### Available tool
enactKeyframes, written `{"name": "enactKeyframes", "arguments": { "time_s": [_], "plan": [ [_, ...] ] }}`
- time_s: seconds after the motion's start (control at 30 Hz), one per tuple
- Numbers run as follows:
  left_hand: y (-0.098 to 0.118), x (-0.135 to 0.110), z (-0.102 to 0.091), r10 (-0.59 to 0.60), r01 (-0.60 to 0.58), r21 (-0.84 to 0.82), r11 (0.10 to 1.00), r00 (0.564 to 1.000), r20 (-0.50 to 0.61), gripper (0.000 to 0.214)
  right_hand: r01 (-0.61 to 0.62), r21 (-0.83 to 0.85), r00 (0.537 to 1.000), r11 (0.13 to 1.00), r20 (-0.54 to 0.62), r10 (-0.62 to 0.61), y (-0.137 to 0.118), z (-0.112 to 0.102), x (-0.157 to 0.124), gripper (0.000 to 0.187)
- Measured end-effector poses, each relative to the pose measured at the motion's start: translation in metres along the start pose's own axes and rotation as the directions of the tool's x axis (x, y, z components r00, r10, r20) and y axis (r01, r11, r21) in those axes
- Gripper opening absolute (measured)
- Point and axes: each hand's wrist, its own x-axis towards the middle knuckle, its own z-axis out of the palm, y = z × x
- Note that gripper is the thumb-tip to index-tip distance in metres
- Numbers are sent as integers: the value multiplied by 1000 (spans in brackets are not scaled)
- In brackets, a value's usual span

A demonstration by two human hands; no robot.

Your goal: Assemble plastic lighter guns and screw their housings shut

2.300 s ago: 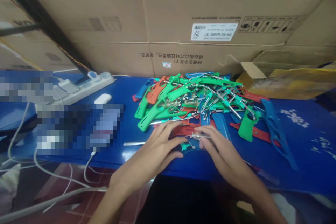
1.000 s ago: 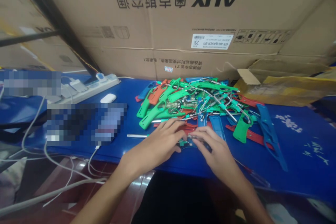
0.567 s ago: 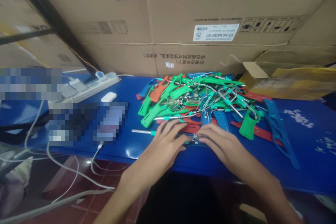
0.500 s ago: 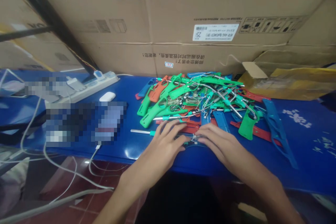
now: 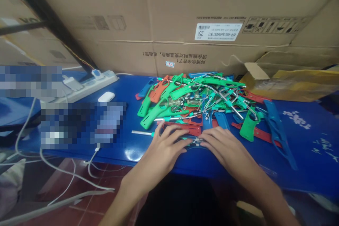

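Note:
A stick lighter lies low at the table's front, its metal tube (image 5: 141, 133) pointing left from under my left hand (image 5: 169, 140). That hand is closed over its middle, thumb and fingertips pressed on it. From the other side my right hand (image 5: 224, 146) pinches its handle end, fingertips together. Between the fingertips shows a small clear and metallic inner part (image 5: 196, 141); much of the lighter is hidden beneath my hands. Just behind them rests a red lighter shell (image 5: 189, 129), and beyond it a pile of green lighter shells (image 5: 156, 113) with tubes and white wires.
A blue lighter shell (image 5: 280, 134) lies right of the pile. Left are a white power strip (image 5: 102, 84), a white earbud case (image 5: 106, 96) and a charging phone (image 5: 109, 123) with trailing cables. A large cardboard box (image 5: 169, 10) backs the blue table (image 5: 309, 155); an open carton (image 5: 296, 84) stands back right.
Both hands stay at the same lighter with small finger movements. The fingers of my left hand look slightly more spread. The camera view has shifted a little.

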Motion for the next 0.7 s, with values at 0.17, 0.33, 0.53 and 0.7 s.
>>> {"name": "enactKeyframes", "arguments": {
  "time_s": [0.17,0.33,0.53,0.7],
  "plan": [
    [3,1,-5,-26,27,-12,1000,999,45,34,64,-150,994,987,-81,-77,0,4,-4,26],
    [3,0,-5,-33,34,-23,999,999,41,35,80,-181,993,980,-72,-94,-1,5,-7,33],
    [3,-2,-1,-54,55,-53,997,998,20,41,-6,-246,996,969,-84,-15,-10,15,-13,33],
    [4,-6,-6,-110,109,-100,989,994,2,44,-15,-249,996,969,-87,-7,-17,17,-21,33]
  ]
}}
